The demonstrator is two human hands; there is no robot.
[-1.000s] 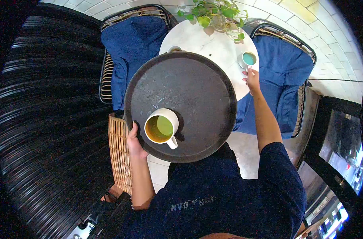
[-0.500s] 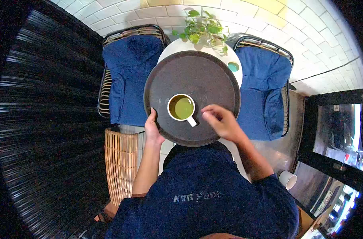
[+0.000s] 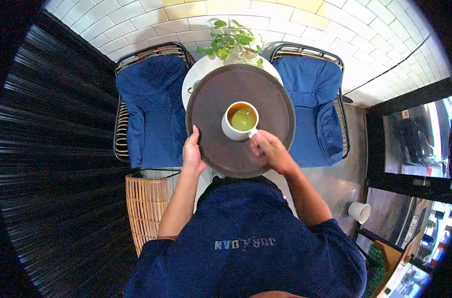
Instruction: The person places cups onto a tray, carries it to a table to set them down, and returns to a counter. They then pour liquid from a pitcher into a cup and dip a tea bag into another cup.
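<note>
A round dark brown tray [image 3: 216, 94] is held in front of my body, over a white round table [image 3: 193, 74]. My left hand [image 3: 192, 154] grips the tray's left rim, its thumb on top. On the tray, or just above it, is a white cup [image 3: 233, 130] with green liquid inside; whether its base touches the tray cannot be made out. My right hand [image 3: 271, 150] is closed on the cup's handle.
Blue-covered chairs stand at the left [image 3: 159, 109] and right [image 3: 308, 99] of the table. A leafy plant [image 3: 233, 42] is at its far edge, by a white brick wall [image 3: 255, 10]. A wicker piece [image 3: 146, 203] is lower left, a white pot [image 3: 359, 212] lower right.
My right hand has closed on the cup's handle. The cup has shifted right and slightly up on the tray, and looks tilted. The view has moved, so chairs and plant appear further left.
</note>
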